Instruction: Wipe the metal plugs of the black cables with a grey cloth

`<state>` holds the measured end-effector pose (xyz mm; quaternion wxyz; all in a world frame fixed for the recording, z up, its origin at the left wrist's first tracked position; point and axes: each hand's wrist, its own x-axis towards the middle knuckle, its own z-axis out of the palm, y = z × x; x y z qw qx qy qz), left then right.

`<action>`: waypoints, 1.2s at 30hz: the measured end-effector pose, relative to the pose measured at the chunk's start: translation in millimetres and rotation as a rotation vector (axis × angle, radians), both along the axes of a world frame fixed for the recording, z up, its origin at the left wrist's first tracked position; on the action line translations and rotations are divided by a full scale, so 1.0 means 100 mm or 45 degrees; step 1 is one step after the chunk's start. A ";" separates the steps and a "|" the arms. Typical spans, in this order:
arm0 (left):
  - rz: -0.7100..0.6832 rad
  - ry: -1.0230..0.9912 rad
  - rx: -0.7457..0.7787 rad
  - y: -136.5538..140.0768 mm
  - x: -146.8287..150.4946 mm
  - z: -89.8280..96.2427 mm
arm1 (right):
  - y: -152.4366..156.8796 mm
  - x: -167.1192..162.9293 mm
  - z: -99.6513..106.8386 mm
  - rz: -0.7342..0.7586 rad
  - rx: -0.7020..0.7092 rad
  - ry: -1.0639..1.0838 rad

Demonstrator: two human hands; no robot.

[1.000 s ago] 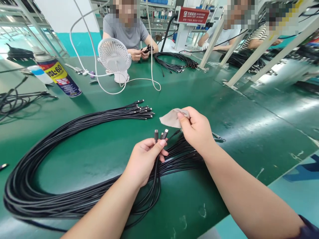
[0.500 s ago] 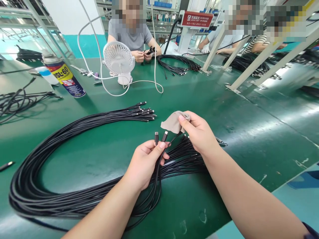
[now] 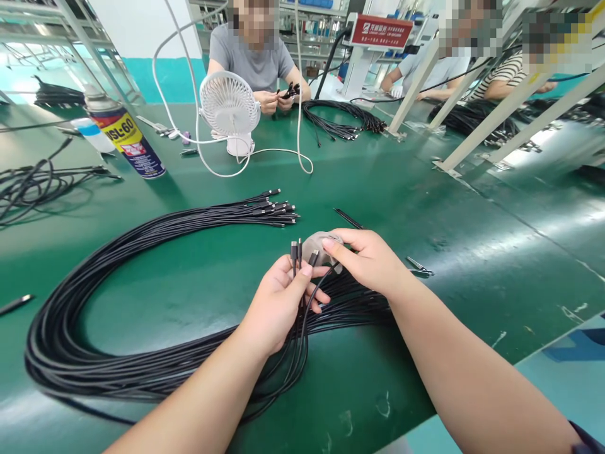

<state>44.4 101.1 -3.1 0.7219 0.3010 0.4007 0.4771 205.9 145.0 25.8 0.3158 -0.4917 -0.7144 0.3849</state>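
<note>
My left hand (image 3: 283, 296) is closed around several black USB cables (image 3: 295, 359), their connectors (image 3: 293, 250) standing up above the fingers. Thumb and fingers of my right hand (image 3: 363, 255) pinch a grey cloth (image 3: 316, 243) just beside those connectors. A black cable runs from the left hand up to the cloth; its end there is hidden. Below both hands lies a big curved bundle of black cables (image 3: 118, 366), with one set of ends (image 3: 278, 211) on the table beyond my left hand and the other part passing under my right hand.
A spray can (image 3: 132, 142) and a white fan (image 3: 230, 110) with a white cord stand at the back. Tweezers (image 3: 420, 267) lie to the right, a dark thin tool (image 3: 16, 304) far left. A co-worker (image 3: 255, 57) holds cables across the green table (image 3: 472, 252).
My right hand has brought the cloth lower and nearer to the left hand. More connectors now show above my left fingers, and a dark thin tool behind my right hand has come into sight.
</note>
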 end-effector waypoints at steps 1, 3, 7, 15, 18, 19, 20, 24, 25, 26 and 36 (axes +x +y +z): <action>0.001 0.014 -0.001 0.00 0.01 0.00 | 0.00 0.00 0.00 0.001 0.023 -0.014; 0.013 0.042 -0.021 0.00 0.02 0.01 | 0.02 0.02 -0.01 0.005 0.122 -0.081; 0.035 0.096 -0.069 0.00 0.05 0.03 | 0.02 0.04 -0.08 -0.011 0.484 -0.379; 0.056 0.109 -0.012 0.01 0.06 0.00 | -0.08 -0.01 -0.09 0.214 0.475 -0.285; 0.040 0.121 -0.014 0.01 0.06 0.00 | -0.07 -0.04 -0.08 0.215 0.305 -0.158; 0.030 0.129 -0.013 0.01 0.06 0.00 | -0.06 -0.05 -0.08 0.183 0.224 -0.131; 0.022 0.138 -0.006 0.01 0.07 0.00 | -0.06 -0.06 -0.08 0.142 0.132 -0.109; 0.000 0.168 0.052 0.00 0.07 -0.01 | -0.03 -0.09 -0.10 0.068 -0.142 -0.060; -0.002 0.177 0.059 0.00 0.07 -0.02 | -0.02 -0.09 -0.10 0.072 -0.171 -0.070; -0.002 0.186 0.061 0.00 0.07 -0.02 | -0.01 -0.08 -0.11 0.081 -0.198 -0.074; 0.023 0.141 -0.061 0.02 0.06 -0.01 | 0.03 -0.05 -0.16 0.061 -0.111 0.006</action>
